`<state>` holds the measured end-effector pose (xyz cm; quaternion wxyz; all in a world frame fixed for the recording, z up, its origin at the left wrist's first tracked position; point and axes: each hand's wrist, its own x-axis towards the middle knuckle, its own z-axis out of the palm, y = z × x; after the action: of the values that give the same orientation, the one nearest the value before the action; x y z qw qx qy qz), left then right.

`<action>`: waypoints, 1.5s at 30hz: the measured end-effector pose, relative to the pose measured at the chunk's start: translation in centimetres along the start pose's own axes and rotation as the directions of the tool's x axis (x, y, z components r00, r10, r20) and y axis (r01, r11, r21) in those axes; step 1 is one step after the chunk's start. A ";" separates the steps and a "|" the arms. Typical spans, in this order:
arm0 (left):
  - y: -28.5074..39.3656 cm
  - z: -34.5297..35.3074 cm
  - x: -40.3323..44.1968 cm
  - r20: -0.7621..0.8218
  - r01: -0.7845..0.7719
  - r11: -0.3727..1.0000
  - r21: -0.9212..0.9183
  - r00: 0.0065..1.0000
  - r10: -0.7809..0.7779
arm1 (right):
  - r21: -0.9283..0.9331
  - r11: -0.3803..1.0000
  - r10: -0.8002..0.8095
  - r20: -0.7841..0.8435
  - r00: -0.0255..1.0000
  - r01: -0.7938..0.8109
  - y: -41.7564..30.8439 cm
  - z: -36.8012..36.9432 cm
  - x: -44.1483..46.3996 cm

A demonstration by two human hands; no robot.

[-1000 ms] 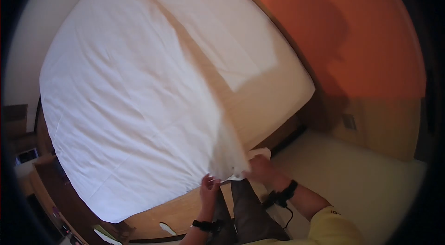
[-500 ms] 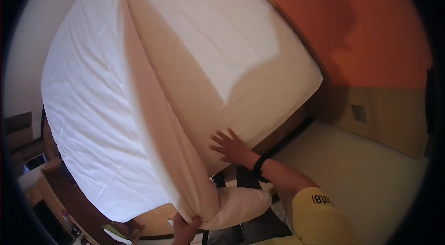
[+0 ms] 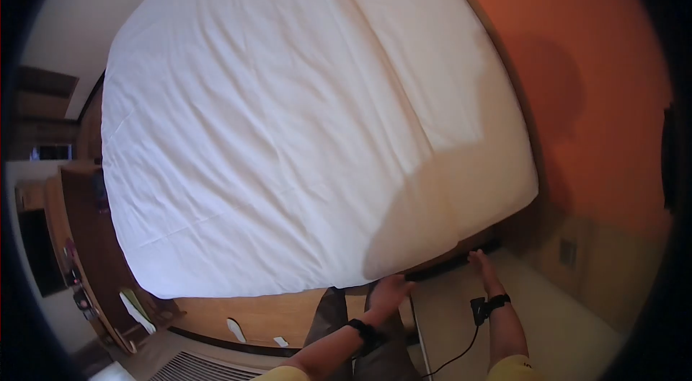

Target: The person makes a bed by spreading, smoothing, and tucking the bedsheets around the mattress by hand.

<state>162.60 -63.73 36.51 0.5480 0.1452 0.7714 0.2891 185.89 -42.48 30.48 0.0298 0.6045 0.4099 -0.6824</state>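
A white duvet (image 3: 245,129) lies spread over the bed, with soft creases running along it. To its right shows a strip of the white-sheeted mattress (image 3: 497,179), partly in shadow. My left hand (image 3: 390,294) is just off the bed's near edge, below the duvet; its fingers point right, loosely apart, and hold nothing visible. Farther right, my right hand (image 3: 487,270) hovers beside the mattress corner, empty, fingers stretched out. Dark bands circle both wrists, and a black device with a cable (image 3: 478,310) hangs at the right one.
The wooden bed base (image 3: 288,309) juts out below the duvet, with a white slipper-shaped item (image 3: 236,330) by it. An orange wall (image 3: 598,92) rises at the right. Shelving (image 3: 94,237) stands at the left, and a floor grille (image 3: 202,366) lies at the bottom.
The raised duvet edge has come down flat toward the right, and my left hand has let go of it. My right hand has left the mattress and moved right. The view has shifted.
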 end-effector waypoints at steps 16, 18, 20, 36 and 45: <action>-10.4 -8.0 0.5 -0.144 0.331 0.920 -0.209 0.920 -0.364 | -0.582 0.796 -0.140 0.085 0.986 0.163 -3.3 4.7 1.5; -13.2 -6.3 -0.1 -0.130 0.291 0.903 -0.316 0.930 -0.345 | -0.682 0.719 -0.197 -0.015 0.980 0.134 -4.1 4.1 0.0; -14.5 -5.8 0.9 -0.079 0.223 0.839 -0.497 0.951 -0.299 | -0.816 0.508 -0.315 0.122 0.941 0.276 -3.9 4.3 1.1; -17.7 -4.4 -1.1 -0.097 0.365 0.858 -0.362 0.901 -0.424 | -0.794 0.607 -0.366 -0.331 0.870 -0.047 2.7 5.5 1.1; -23.0 -14.1 -5.0 -0.105 0.159 0.375 -0.913 0.798 -0.594 | -0.303 0.934 0.315 0.450 0.836 -0.189 10.3 28.7 -6.0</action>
<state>153.43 -88.61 29.67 0.4153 -0.4049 0.6228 0.5251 170.04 -69.08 28.28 0.2978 0.4515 0.3864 -0.7471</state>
